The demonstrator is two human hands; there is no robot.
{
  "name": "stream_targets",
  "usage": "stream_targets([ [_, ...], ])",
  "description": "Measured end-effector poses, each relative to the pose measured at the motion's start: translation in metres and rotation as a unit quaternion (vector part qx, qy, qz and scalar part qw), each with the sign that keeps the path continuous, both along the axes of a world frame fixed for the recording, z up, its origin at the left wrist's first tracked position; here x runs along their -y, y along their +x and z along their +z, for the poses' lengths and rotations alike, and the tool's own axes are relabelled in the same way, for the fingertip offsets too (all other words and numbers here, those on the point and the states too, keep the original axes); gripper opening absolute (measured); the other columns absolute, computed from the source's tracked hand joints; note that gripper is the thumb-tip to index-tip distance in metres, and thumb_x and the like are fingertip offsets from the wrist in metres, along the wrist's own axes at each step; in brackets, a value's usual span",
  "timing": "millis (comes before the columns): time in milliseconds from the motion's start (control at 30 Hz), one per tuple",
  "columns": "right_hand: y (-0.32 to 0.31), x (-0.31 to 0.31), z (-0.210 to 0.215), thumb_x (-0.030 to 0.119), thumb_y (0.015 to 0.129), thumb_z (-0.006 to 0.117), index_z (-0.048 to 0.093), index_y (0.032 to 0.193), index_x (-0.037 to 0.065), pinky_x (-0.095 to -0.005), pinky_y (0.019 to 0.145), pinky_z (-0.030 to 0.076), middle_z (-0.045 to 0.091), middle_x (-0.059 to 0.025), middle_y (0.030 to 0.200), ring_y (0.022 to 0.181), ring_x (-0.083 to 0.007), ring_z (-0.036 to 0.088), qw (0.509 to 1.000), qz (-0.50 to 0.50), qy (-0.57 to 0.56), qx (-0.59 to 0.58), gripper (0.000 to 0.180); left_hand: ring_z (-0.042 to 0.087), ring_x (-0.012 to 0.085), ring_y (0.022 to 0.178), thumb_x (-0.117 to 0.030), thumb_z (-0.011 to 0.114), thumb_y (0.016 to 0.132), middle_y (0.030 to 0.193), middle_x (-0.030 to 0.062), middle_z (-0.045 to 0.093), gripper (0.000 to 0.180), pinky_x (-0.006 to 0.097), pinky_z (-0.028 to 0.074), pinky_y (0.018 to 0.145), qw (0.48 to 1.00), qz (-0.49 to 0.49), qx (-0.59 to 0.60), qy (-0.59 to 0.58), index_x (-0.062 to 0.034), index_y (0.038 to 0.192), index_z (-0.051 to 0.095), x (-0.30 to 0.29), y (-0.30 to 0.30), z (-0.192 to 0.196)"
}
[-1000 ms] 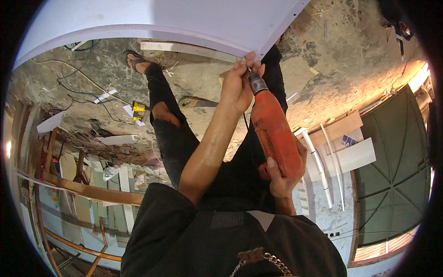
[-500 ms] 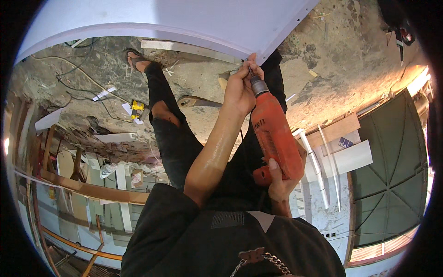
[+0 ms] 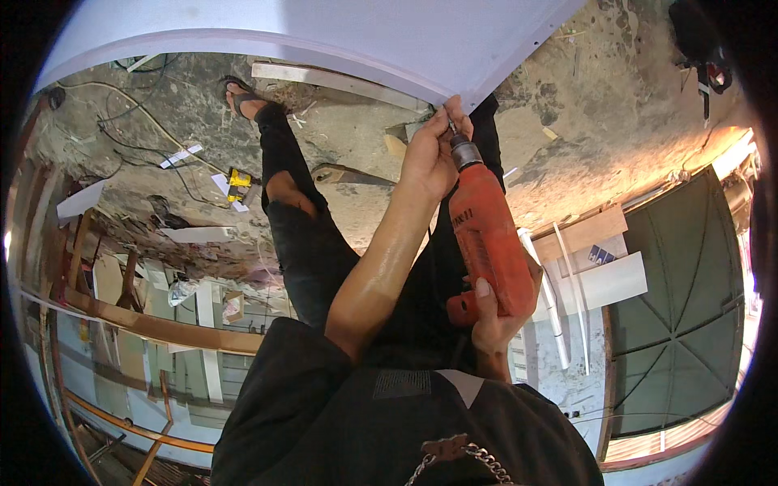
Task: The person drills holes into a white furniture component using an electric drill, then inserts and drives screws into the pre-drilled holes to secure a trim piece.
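Note:
My right hand (image 3: 496,322) grips a red power drill (image 3: 493,235) from below, its thumb lying along the near end of the body. The grey chuck (image 3: 465,152) points away from me, toward the corner of a large pale panel (image 3: 381,40). At that corner my left hand (image 3: 431,158) is closed, with thumb and fingers bunched around the tip of the drill bit (image 3: 454,128). Whatever small thing they pinch there is hidden, and I cannot tell whether the bit touches the panel. A few small dark holes run along the panel's right edge.
A handsaw (image 3: 352,175) lies on the rough floor between my legs. Further left are a yellow tool (image 3: 238,185) and loose cables (image 3: 134,101). A wooden strip (image 3: 332,81) lies along the panel. White pipes (image 3: 554,312) and boards stand right, beside a dark green panel (image 3: 677,316).
The drill and my left hand have shifted slightly to the right in the picture, along with the panel corner. Both hands keep their hold.

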State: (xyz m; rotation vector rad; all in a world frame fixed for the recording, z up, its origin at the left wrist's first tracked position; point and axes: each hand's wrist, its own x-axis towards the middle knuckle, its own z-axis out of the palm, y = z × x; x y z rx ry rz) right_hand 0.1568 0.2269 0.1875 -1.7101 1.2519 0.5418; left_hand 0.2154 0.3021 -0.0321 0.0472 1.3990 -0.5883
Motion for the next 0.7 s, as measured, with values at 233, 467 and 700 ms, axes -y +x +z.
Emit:
stream_targets([
  [233, 0.0017, -0.0016, 0.0015, 0.015, 0.074, 0.071, 0.049, 0.127, -0.006, -0.0397, 0.099, 0.042, 0.05, -0.0159, 0.123, 0.115, -0.0273, 0.052, 0.999, -0.043, -0.003, -0.01, 0.062, 0.059, 0.0164, 0.084, -0.015, 0.048, 0.101, 0.096, 0.0018, 0.062, 0.036, 0.032, 0.053, 0.081, 0.999, -0.016, 0.014, -0.024, -0.002, 0.135, 0.049, -0.0014, -0.0061, -0.0048],
  [467, 0.0029, -0.0007, 0.0021, 0.015, 0.073, 0.072, 0.05, 0.125, -0.006, -0.0389, 0.098, 0.041, 0.05, -0.0149, 0.121, 0.113, -0.0268, 0.052, 0.999, -0.036, 0.0, -0.016, 0.06, 0.058, 0.0161, 0.084, -0.014, 0.049, 0.101, 0.095, 0.0029, 0.06, 0.037, 0.032, 0.053, 0.082, 0.999, 0.023, -0.025, -0.008, -0.001, 0.136, 0.048, 0.0025, -0.0049, -0.0042],
  [700, 0.0065, 0.0013, 0.0023, 0.013, 0.073, 0.071, 0.05, 0.125, -0.006, -0.0389, 0.097, 0.041, 0.051, -0.0149, 0.117, 0.111, -0.0273, 0.052, 0.996, 0.08, -0.028, -0.002, 0.059, 0.058, 0.0149, 0.086, -0.011, 0.05, 0.1, 0.095, 0.0047, 0.059, 0.038, 0.032, 0.053, 0.083, 0.999, -0.037, 0.01, 0.007, 0.001, 0.136, 0.047, 0.0001, -0.0045, -0.0006],
])
